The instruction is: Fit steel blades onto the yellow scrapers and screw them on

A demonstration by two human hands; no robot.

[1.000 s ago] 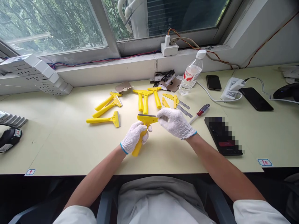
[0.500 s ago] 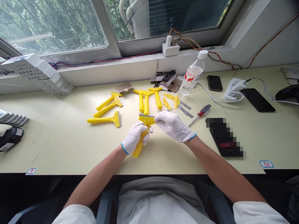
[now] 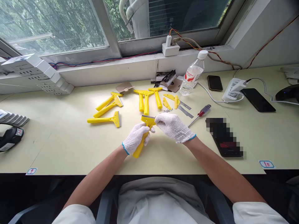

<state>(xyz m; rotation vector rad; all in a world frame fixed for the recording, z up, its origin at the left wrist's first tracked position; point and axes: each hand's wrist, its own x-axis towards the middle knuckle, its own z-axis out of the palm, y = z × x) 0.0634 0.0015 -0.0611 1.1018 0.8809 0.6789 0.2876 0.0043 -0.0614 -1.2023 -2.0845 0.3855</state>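
Note:
A yellow scraper (image 3: 139, 147) with a blade along its head slants up from the lower left, and my left hand (image 3: 136, 137), in a white glove, is wrapped round its neck. At the right end of the scraper's head is my gloved right hand (image 3: 171, 125), its fingers pinched together there; whatever lies between the fingertips is hidden. Small metal screws (image 3: 167, 110) lie just behind my right hand. Left of my hands rests a yellow scraper with a blade (image 3: 102, 119), with two more behind it. Several yellow handles (image 3: 146, 104) stand out farther back.
Loose blades (image 3: 185, 111) and yellow pieces (image 3: 169, 97) lie behind my right hand. A screwdriver (image 3: 200, 114), a water bottle (image 3: 192, 74), phones (image 3: 258, 99) and a power strip (image 3: 233, 88) are to the right. Opened black boxes (image 3: 168, 79) sit by the wall.
The scraper's head has shifted slightly right and down, with my left hand still round it. My right hand has barely moved; more of the screws show behind it.

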